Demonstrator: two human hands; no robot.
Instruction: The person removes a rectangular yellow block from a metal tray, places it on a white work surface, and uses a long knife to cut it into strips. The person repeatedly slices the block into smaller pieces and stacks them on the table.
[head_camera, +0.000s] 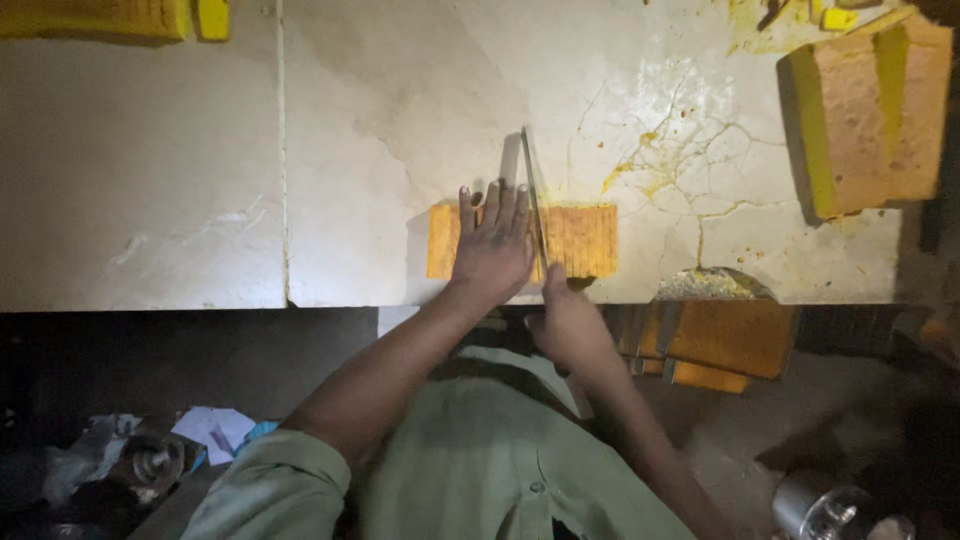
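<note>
A flat orange-yellow slab (580, 240) lies near the front edge of a pale stone counter (380, 120). Its right part shows several thin parallel cuts. My left hand (492, 245) lies flat on the slab's left part, fingers spread and pointing away from me. My right hand (565, 320) grips the handle of a long knife (533, 190). The blade stands on edge across the slab, just right of my left fingers.
A large orange block with yellow sides (870, 115) sits at the counter's far right. Yellow pieces (110, 18) lie at the top left. Crumbs and yellow smears (670, 150) mark the counter. Stacked orange slabs (725, 345) sit below the edge; metal vessels (835, 510) stand on the floor.
</note>
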